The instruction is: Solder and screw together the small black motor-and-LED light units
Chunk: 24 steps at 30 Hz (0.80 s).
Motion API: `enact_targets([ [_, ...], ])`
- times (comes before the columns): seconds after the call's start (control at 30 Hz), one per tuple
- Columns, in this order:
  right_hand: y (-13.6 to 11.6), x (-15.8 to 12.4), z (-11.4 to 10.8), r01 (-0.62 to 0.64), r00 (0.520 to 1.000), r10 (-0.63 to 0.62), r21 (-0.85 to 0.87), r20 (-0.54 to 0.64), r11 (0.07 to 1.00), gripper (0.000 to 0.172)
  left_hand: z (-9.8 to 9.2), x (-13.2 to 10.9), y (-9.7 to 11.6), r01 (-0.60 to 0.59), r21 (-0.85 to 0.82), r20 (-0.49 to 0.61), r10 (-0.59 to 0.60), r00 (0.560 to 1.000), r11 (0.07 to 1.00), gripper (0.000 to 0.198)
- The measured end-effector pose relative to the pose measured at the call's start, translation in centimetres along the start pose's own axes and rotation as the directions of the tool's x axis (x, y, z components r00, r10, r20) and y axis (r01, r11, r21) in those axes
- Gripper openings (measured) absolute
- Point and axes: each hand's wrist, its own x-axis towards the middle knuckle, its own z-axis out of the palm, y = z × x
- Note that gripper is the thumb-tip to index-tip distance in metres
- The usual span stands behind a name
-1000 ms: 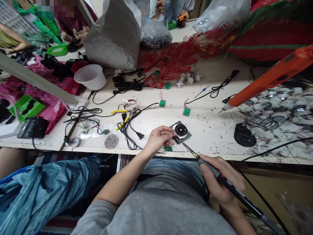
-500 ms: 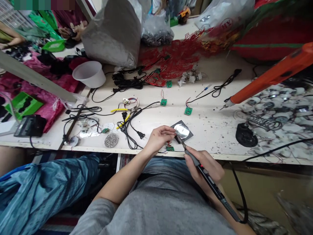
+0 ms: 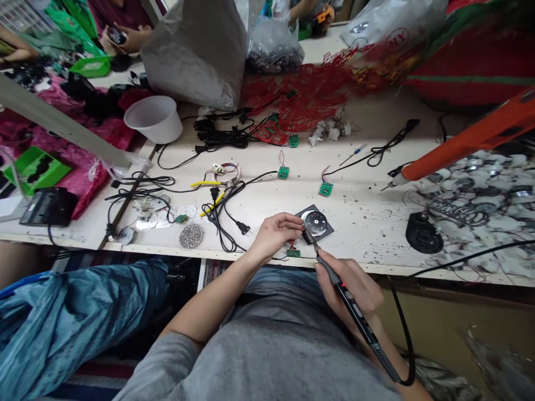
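Nearest me, the worker's right hand (image 3: 355, 285) comes in from five o'clock of a shiny round disc (image 3: 316, 221), its grip wrapped round a soldering iron (image 3: 363, 322) with a small red light on its barrel. The iron's tip points up to the disc's seven o'clock edge; whether it touches, I can't tell. At nine o'clock is the left hand (image 3: 276, 233), grip drawn together, thumb against fingertips, right at the disc's rim; whatever it pinches is too small to make out. The disc sits on a dark square pad (image 3: 330, 227) near the front of the pale surface (image 3: 259, 195). A small green circuit board (image 3: 293, 253) with red wires lies just below the left hand, towards seven o'clock.

Well off at nine o'clock is a round of metal wool (image 3: 191, 236); at three, a black housing (image 3: 424, 233) beside heaped white parts (image 3: 497, 206). Farther out, yellow-handled pliers (image 3: 225, 186) lie at ten, another green board (image 3: 326, 189) near twelve. An orange tool (image 3: 468, 139) slants in from two. Beyond, a white tub (image 3: 154, 118) stands at ten and red wires (image 3: 301, 94) tangle at twelve.
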Motion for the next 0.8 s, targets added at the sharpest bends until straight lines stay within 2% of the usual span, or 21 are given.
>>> enact_targets([
  [0.37,0.1,0.1,0.2,0.024,1.0,-0.024,0.004,0.016,1.0,0.039,0.0,-0.1,0.0,-0.007,0.013,0.015,0.007,1.0,1.0,0.034],
  [0.63,-0.3,-0.3,-1.9,0.033,0.999,-0.033,0.013,0.015,0.999,0.045,-0.6,-0.4,0.1,-0.065,0.063,0.036,0.063,0.997,0.996,0.039],
  [0.73,-0.2,-0.4,-2.5,0.024,1.0,-0.025,0.008,0.018,1.0,0.047,-1.0,-0.6,-0.2,-0.085,0.159,0.008,0.085,0.996,0.984,0.037],
  [0.8,-0.1,-0.4,-2.6,0.023,0.999,-0.023,0.006,0.023,1.0,0.047,-1.4,-0.6,-0.4,-0.135,0.322,-0.067,0.165,0.984,0.937,0.031],
])
